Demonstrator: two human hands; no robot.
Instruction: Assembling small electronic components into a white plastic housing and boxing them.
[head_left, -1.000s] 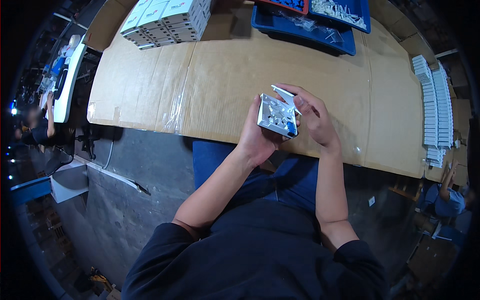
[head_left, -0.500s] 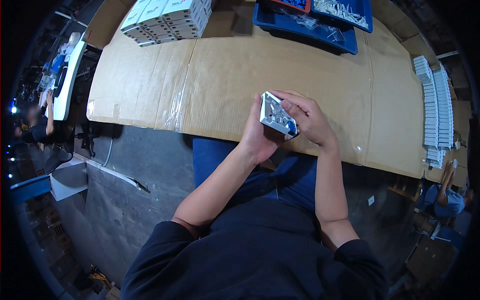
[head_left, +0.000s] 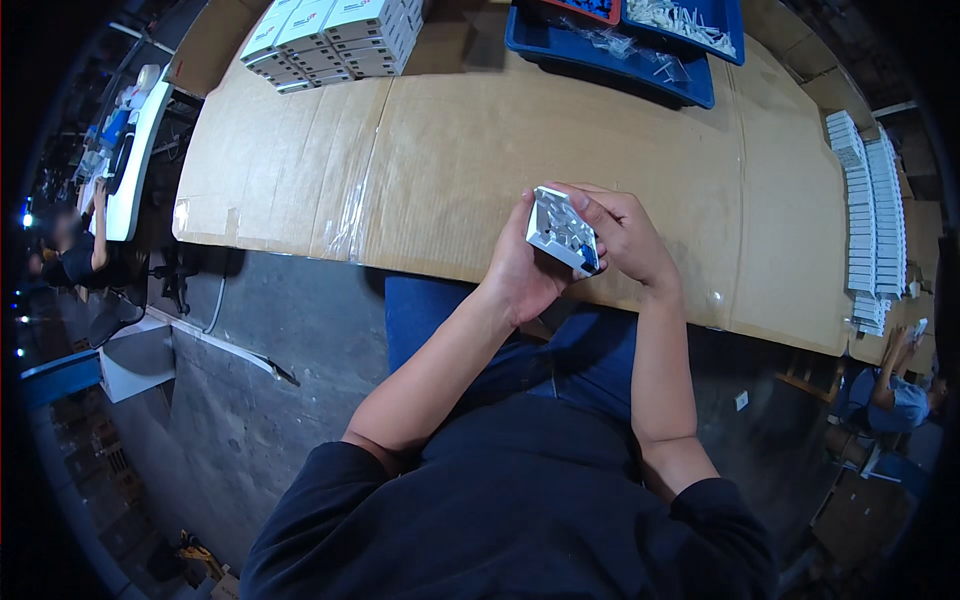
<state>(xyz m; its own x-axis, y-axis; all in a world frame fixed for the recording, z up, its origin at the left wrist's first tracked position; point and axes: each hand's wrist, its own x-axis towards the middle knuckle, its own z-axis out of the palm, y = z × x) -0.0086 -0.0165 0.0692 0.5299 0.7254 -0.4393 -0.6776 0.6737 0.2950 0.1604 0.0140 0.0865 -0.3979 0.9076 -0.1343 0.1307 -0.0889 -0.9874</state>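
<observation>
A small white case with a grey interior is accented by a dark blue piece at one corner. The desk is surfaced in tan, streaked with glossy pale lines; white boxes patterned with dark marks, a large blue tray and a red-rimmed tray are shown. A black shirt and blue jeans are worn.

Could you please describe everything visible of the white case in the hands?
The white case is a small, shallow box, apparently plastic. It is open toward the camera, showing pale pieces and a blue piece at the near right corner. It tilts above the cardboard surface, the left hand around its left side, the right hand covering part of its right.
</observation>
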